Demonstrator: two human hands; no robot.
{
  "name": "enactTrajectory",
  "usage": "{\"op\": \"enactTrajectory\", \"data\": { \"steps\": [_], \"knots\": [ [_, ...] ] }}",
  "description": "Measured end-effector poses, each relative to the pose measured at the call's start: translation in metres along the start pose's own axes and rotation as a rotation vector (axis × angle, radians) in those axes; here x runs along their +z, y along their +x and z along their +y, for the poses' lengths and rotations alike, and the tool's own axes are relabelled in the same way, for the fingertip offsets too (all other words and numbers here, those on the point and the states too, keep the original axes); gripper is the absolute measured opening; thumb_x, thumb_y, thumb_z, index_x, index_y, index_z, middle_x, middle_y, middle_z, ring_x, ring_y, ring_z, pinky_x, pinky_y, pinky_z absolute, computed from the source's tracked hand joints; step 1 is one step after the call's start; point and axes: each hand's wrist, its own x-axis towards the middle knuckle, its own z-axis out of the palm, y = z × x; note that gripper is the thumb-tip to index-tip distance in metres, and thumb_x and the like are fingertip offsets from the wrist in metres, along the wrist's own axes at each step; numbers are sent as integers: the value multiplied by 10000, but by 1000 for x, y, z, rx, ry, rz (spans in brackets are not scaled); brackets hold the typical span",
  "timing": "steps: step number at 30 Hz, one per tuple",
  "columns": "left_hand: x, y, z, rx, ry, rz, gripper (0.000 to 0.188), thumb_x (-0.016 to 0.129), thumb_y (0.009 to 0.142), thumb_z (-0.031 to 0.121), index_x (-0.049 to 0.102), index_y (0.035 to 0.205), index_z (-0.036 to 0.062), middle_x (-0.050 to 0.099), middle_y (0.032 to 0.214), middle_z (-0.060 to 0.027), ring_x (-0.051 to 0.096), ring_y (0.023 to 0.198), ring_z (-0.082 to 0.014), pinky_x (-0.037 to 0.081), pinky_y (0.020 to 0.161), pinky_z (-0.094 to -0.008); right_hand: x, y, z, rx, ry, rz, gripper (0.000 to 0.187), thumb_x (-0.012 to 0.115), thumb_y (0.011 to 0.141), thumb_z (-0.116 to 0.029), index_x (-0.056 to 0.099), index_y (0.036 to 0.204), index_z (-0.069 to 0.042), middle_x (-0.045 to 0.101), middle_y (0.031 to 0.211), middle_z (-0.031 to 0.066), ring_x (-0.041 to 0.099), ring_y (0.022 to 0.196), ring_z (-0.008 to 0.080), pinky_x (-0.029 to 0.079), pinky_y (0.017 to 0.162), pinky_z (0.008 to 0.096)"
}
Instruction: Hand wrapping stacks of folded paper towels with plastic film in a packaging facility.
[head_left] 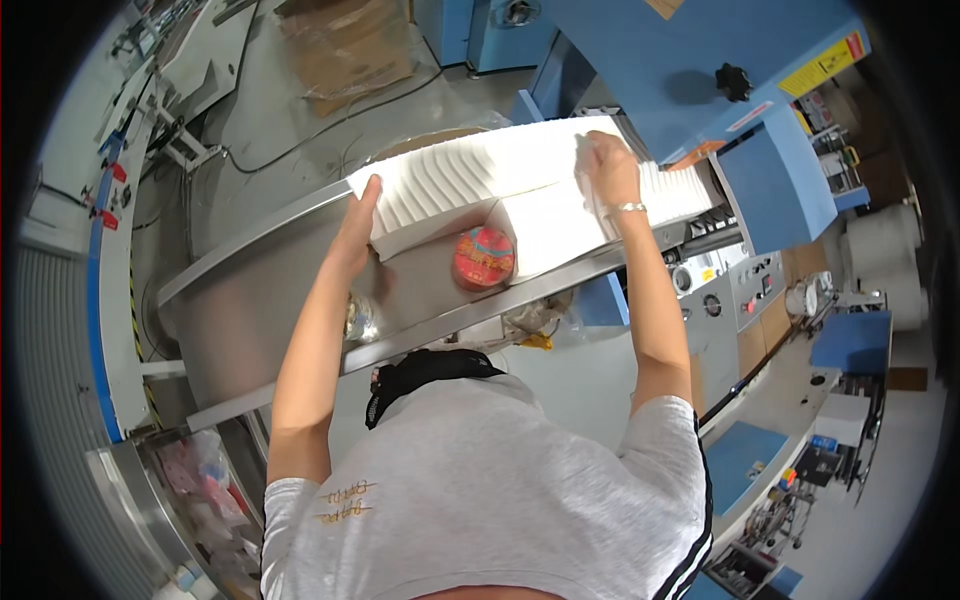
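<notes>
A long row of stacked white sheets, wavy along its top, lies on a metal trough in front of me. My left hand grips its left end, thumb up along the edge and the other fingers mostly hidden. Farther right, my right hand has its fingers curled against the top of the white stack. A smooth white block lies on the near side, below that hand. Between the two white parts sits a round red tub with a coloured print, touched by neither hand.
The trough has raised metal rims on both sides. A blue machine with a black knob rises at the far right. Flattened brown cardboard and a black cable lie on the floor beyond. A bin of plastic scraps stands at lower left.
</notes>
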Motion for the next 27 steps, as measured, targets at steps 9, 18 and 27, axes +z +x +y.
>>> {"op": "enactTrajectory", "data": {
  "steps": [9,18,27],
  "knots": [
    [-15,-7,-12,-63,-99,6,863,511,863,622,252,1448,42,412,1400,-99,411,1262,-222,333,1025,-361,25,46,34,420,-220,-114,260,531,869,-255,683,993,-85,666,1022,149,624,957,334,490,832,428],
    [-19,-3,-22,114,-116,8,779,513,889,575,328,1419,35,443,1380,-106,412,1266,-227,313,1045,-351,40,50,50,393,-326,-114,273,547,866,-317,700,996,-131,675,1001,137,624,959,342,493,828,427],
    [-23,4,-26,133,-75,19,809,534,879,575,323,1409,3,442,1375,-136,413,1273,-237,296,1061,-345,37,53,38,412,-426,-183,249,508,882,-261,690,992,-130,649,1051,122,619,968,321,490,843,413]
  ]
}}
